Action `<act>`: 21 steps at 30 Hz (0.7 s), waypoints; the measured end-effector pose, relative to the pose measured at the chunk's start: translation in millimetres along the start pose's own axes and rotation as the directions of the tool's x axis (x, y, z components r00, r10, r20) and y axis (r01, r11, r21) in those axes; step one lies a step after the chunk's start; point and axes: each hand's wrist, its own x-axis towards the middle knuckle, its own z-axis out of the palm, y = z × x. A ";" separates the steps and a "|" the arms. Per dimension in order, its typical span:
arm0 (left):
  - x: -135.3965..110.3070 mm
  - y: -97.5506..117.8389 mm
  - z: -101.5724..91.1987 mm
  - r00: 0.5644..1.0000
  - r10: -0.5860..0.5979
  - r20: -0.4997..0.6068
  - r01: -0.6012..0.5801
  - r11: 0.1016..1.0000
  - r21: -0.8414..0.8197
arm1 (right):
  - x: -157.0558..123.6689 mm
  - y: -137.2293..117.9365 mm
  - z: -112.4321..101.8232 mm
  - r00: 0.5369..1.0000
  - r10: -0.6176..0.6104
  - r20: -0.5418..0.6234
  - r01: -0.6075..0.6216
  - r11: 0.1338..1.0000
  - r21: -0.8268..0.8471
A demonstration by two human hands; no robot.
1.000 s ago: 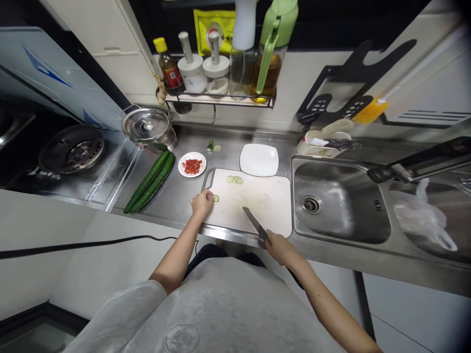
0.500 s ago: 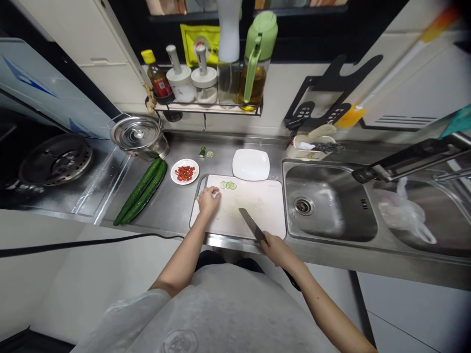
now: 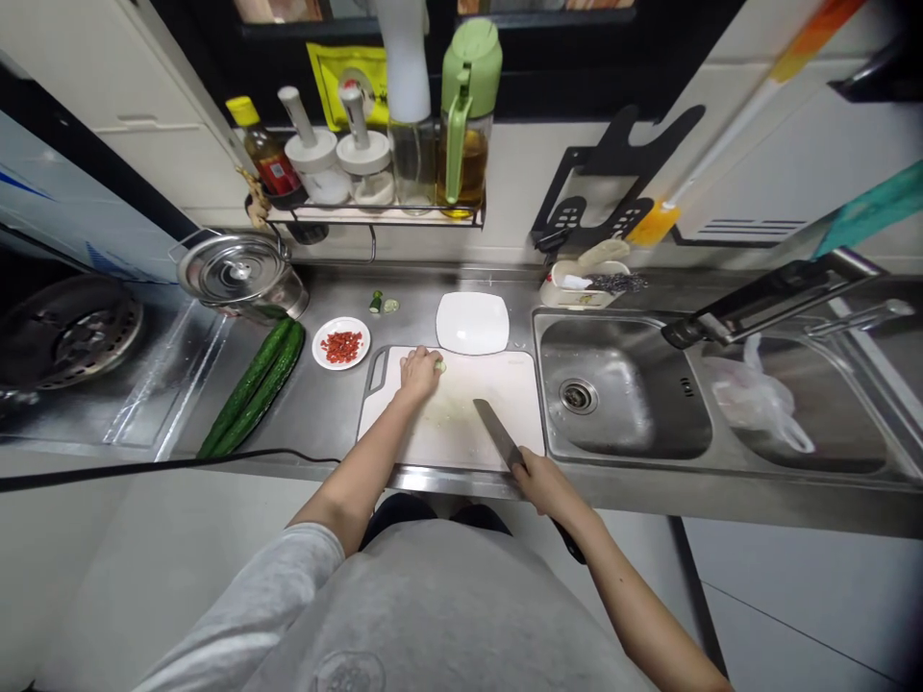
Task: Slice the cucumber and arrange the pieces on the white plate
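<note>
My left hand [image 3: 421,375] is at the upper left of the white cutting board [image 3: 461,437], its fingers closed over the cucumber slices [image 3: 440,366]. One pale green edge shows beside the fingertips; the other slices are hidden under the hand. In my right hand [image 3: 542,482] is a kitchen knife [image 3: 496,431], gripped by its dark handle near the board's front right corner. The blade points up and left over the board. A bare white plate [image 3: 472,324] stands just behind the board.
Left of the board are a small plate [image 3: 321,358] of chopped red pieces and whole cucumbers [image 3: 252,389]. Cucumber ends [image 3: 376,302] lie behind. A lidded steel pot [image 3: 241,274] stands far left, the sink [image 3: 627,384] to the right, a condiment rack [image 3: 375,216] above.
My left hand has moved from beside the cucumber slices onto them, closing over them. The knife stays in my right hand, nearly still. The view has shifted a little to the right.
</note>
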 end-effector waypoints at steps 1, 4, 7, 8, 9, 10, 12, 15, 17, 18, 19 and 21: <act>0.4 0.8 -0.1 1.000 0.009 0.001 -0.009 1.000 0.006 | 0.0 0.2 0.3 1.000 -0.003 0.000 0.003 1.000 0.005; -0.3 2.8 -0.3 1.000 0.023 0.006 -0.023 1.000 0.013 | 0.1 1.0 1.6 1.000 -0.006 -0.004 0.006 1.000 0.021; -2.6 3.7 -0.4 1.000 0.028 0.005 -0.028 1.000 0.003 | 0.5 1.4 2.8 1.000 -0.008 -0.018 0.008 1.000 0.022; -3.5 3.7 -0.6 1.000 0.031 0.002 -0.031 1.000 -0.002 | 0.6 1.3 3.1 1.000 -0.010 -0.023 0.010 1.000 0.019; -4.4 3.7 -0.8 0.999 0.033 0.001 -0.033 0.999 -0.005 | 0.8 1.1 3.3 0.999 -0.013 -0.029 0.014 1.000 0.017; -5.3 3.5 -1.2 1.000 0.032 0.002 -0.032 0.999 -0.008 | 0.8 0.8 3.4 0.999 -0.015 -0.035 0.015 1.000 0.014; -7.1 2.5 -2.6 1.000 0.026 0.004 -0.026 0.999 -0.021 | 0.8 0.2 3.8 0.999 -0.014 -0.040 0.014 1.000 0.005; -11.2 -1.2 -7.2 1.000 0.021 0.017 -0.019 0.995 -0.096 | 0.4 -0.2 5.1 1.000 -0.003 -0.030 0.002 1.000 -0.002; -16.4 -5.5 -12.0 0.996 0.063 0.069 -0.049 0.982 -0.185 | -0.2 0.3 6.3 1.000 0.003 -0.023 -0.003 1.000 0.003; -19.7 -8.0 -14.6 0.988 0.105 0.113 -0.076 0.970 -0.232 | -0.7 0.7 7.0 1.000 0.004 -0.023 -0.004 1.000 0.007; -23.1 -10.7 -17.1 0.973 0.158 0.167 -0.108 0.955 -0.276 | -1.2 1.0 7.6 1.000 0.002 -0.026 -0.002 1.000 0.011; -29.5 -15.5 -20.6 0.923 0.261 0.283 -0.159 0.928 -0.338 | -2.6 1.1 8.5 1.000 -0.003 -0.031 0.004 1.000 0.016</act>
